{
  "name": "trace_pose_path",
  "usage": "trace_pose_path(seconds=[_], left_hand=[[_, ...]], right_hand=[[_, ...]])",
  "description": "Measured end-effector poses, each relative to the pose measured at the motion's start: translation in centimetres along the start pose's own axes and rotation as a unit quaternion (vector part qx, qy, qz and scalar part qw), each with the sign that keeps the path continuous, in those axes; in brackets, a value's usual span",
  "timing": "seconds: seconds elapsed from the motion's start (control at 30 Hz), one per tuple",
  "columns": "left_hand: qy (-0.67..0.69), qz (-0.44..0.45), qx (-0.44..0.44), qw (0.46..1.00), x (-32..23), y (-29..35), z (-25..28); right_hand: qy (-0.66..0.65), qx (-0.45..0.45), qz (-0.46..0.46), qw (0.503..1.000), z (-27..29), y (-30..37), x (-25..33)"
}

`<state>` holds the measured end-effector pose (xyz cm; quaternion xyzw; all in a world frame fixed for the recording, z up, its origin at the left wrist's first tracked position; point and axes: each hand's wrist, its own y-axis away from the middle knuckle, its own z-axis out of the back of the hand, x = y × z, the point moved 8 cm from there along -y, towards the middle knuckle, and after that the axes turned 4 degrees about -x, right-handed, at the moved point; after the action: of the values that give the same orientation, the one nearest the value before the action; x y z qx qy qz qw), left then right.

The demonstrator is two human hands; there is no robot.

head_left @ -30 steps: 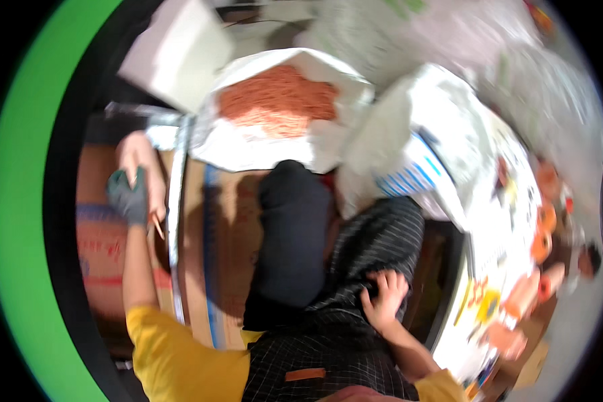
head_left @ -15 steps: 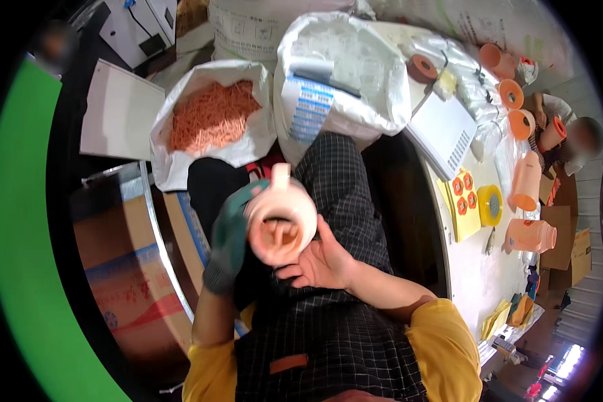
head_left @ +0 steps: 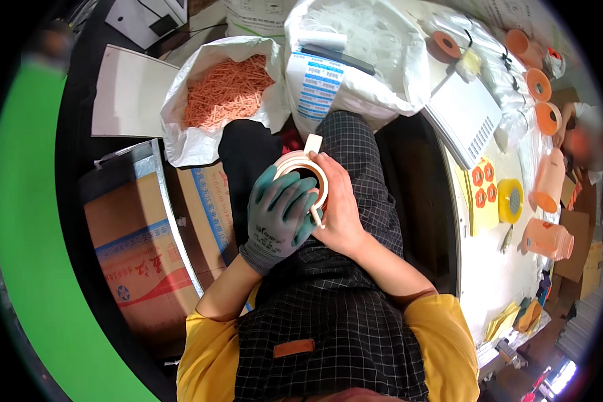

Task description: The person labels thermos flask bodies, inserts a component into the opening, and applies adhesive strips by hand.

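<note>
On my lap is a hollow, peach-coloured plastic jar (head_left: pixel 296 159), its round mouth facing up and a short tab at its far side. My left hand (head_left: pixel 275 213), in a grey-green glove, closes over the near left of the mouth, with its fingers bent at the rim. Beside the gloved fingertips a thin pale peach stick (head_left: pixel 317 216) shows at the rim; whether it is pinched I cannot tell. My bare right hand (head_left: pixel 342 208) wraps the jar's right side. The glove hides part of the opening.
Ahead on the left stands a white sack (head_left: pixel 174 142) of peach sticks, beside another sack (head_left: pixel 412 87) of clear plastic pieces. The table (head_left: pixel 479 275) on the right bears a white box (head_left: pixel 459 114), a yellow roll (head_left: pixel 510 201) and several peach jars (head_left: pixel 548 239). Cardboard boxes (head_left: pixel 137 261) lie left.
The jar has turned and moved slightly right and away. My left hand has come from its left side over the mouth, and my right hand has moved up along its side.
</note>
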<state>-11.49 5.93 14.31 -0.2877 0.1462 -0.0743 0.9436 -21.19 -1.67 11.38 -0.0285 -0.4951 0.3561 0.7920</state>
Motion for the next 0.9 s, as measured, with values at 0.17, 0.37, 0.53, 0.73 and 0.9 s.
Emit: trace_pose_path(seconds=[0.17,0.37,0.53,0.73,0.9], left_hand=[[0.024,0.049,0.088,0.995,0.6,-1.5,-0.1],[-0.031,0.058,-0.012,0.998,1.7,-1.4,1.7],[-0.100,0.104,-0.173,0.974,6.6,-4.0,5.8],[-0.052,0.072,-0.244,0.966,7.9,-5.4,6.6],[0.046,0.114,-0.161,0.979,5.5,-2.4,3.9]], right_hand=[[-0.041,-0.010,0.003,0.999,-0.8,-0.3,0.3],[-0.068,0.012,0.034,0.997,-1.8,-2.1,0.7],[-0.095,-0.070,0.180,0.977,-3.1,-9.8,3.6],[-0.094,-0.034,0.195,0.976,-2.2,-12.4,4.7],[0.068,0.055,0.106,0.991,3.3,-13.0,-2.8]])
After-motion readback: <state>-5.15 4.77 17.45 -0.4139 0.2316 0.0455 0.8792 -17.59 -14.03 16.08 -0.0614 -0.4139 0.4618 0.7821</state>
